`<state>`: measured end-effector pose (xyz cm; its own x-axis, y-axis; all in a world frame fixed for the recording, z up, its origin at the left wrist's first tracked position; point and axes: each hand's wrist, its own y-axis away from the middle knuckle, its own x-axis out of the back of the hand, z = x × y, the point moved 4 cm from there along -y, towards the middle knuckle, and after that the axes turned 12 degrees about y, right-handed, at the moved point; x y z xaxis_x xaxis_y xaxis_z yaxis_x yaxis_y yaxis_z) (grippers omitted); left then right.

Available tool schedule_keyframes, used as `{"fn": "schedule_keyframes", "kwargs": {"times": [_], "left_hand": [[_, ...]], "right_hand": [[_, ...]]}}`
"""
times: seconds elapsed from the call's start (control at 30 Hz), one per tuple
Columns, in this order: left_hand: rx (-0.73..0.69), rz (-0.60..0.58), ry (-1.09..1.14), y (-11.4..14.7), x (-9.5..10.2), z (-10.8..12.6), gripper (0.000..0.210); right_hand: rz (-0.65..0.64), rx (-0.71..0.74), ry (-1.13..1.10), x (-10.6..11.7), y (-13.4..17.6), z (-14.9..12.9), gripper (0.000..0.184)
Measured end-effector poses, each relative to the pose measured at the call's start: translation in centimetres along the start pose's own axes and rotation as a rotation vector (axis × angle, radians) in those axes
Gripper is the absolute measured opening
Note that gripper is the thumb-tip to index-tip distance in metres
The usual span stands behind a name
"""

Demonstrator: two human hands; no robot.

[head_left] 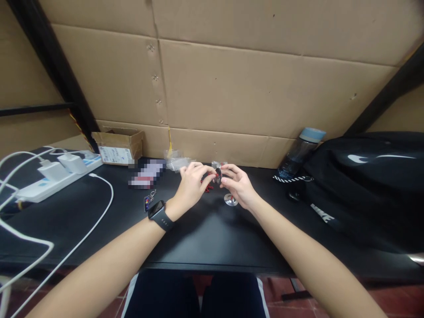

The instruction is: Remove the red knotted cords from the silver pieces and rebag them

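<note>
Over the middle of the black table, my right hand [241,187] grips a small round metal disc [218,175] by its rim, turned nearly edge-on. It resembles a small hand cymbal. My left hand [192,182], with a dark watch [158,210] on the wrist, pinches red cord at the disc's left side; its fingertips partly hide the cord. Some loose red cord [208,188] hangs or lies just below the left fingers. Under my right hand a second shiny metal disc [231,200] lies flat on the table, with a bit of red at its centre.
Clear plastic wrapping [179,162] lies behind my left hand. Further left are a blurred-out flat item [147,174], a keychain [149,201], an open cardboard box [115,148] and a power strip [59,176] with white cables. A bottle [300,152] and black backpack [371,190] stand right.
</note>
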<state>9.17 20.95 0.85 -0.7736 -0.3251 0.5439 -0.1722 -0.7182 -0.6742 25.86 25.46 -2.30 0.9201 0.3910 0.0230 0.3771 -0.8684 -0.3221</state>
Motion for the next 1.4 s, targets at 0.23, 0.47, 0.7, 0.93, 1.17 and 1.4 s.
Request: {"fn": "schedule_keyframes", "kwargs": {"times": [0.23, 0.47, 0.7, 0.93, 1.17, 1.4], "left_hand": [[-0.053, 0.033, -0.095, 0.3, -0.4, -0.1, 0.013], [-0.095, 0.006, -0.164, 0.5, -0.7, 0.0, 0.014], [-0.111, 0.031, -0.164, 0.5, -0.4, 0.2, 0.012], [-0.087, 0.119, -0.100, 0.5, 0.0, 0.2, 0.008], [-0.060, 0.085, -0.024, 0.4, -0.1, 0.1, 0.014], [-0.045, -0.040, -0.046, 0.4, -0.3, -0.1, 0.023]], "right_hand": [[0.009, 0.029, 0.060, -0.1, 0.2, 0.0, 0.046], [0.016, 0.033, 0.096, -0.2, 0.3, -0.2, 0.045], [0.012, 0.043, 0.111, -0.5, 0.5, -0.8, 0.038], [0.065, 0.008, 0.232, -0.2, 0.0, 0.0, 0.029], [0.025, 0.128, 0.445, 0.2, -0.3, -0.3, 0.022], [-0.017, 0.283, 0.892, 0.1, 0.2, -1.6, 0.013]]}}
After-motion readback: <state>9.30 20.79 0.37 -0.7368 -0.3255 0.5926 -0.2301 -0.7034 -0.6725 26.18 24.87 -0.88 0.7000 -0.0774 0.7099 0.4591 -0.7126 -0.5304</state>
